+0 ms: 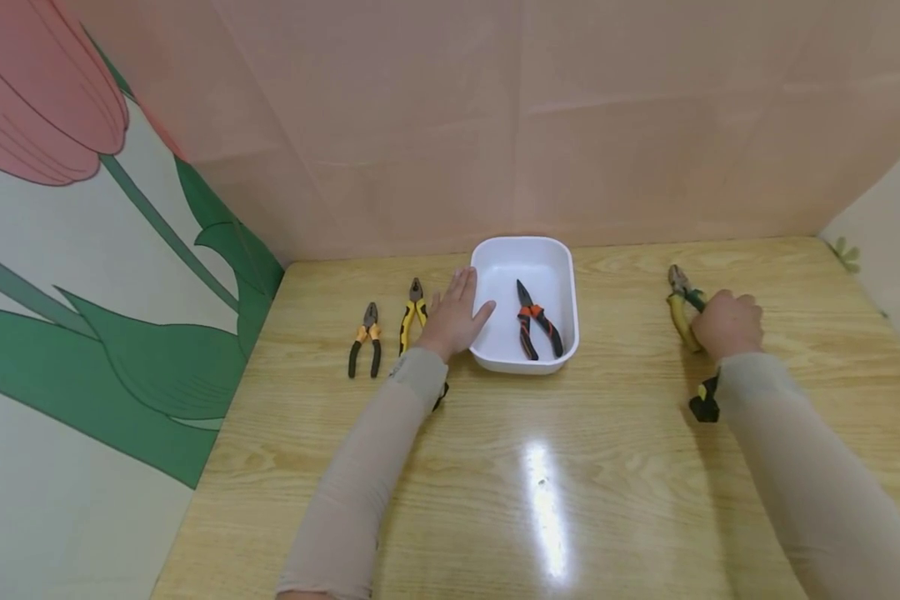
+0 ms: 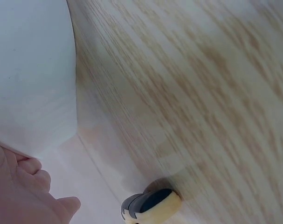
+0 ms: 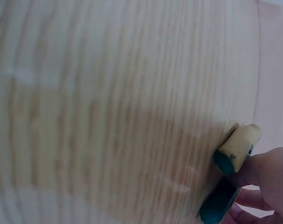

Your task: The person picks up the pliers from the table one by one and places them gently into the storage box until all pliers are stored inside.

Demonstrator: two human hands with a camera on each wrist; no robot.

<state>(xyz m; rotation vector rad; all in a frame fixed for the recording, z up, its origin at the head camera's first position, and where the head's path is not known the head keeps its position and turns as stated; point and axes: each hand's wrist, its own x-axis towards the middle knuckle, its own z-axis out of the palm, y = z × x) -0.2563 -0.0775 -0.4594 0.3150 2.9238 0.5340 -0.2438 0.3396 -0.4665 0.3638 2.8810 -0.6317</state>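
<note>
My left hand (image 1: 452, 315) rests with straight fingers on the left rim of a white tub (image 1: 521, 367), thumb reaching over the inside. Needle-nose pliers (image 1: 526, 312) with black and red-orange handles lie in the tub, jaws toward the back. On the right, my right hand (image 1: 729, 323) grips pliers (image 1: 681, 321) with yellow and green handles, their metal head pointing away from me. The right wrist view shows the thumb and fingers around one green handle (image 3: 219, 201), close over the table. The other handle (image 3: 239, 149) stands spread beside it.
Left of the tub lie yellow-black pliers (image 1: 406, 325), partly hidden by my left hand and sleeve. Farther left are pliers (image 1: 371, 315) with orange and black handles. The wooden table (image 1: 607, 500) meets a pink cloth wall (image 1: 420, 167) behind and a tulip-painted wall at left.
</note>
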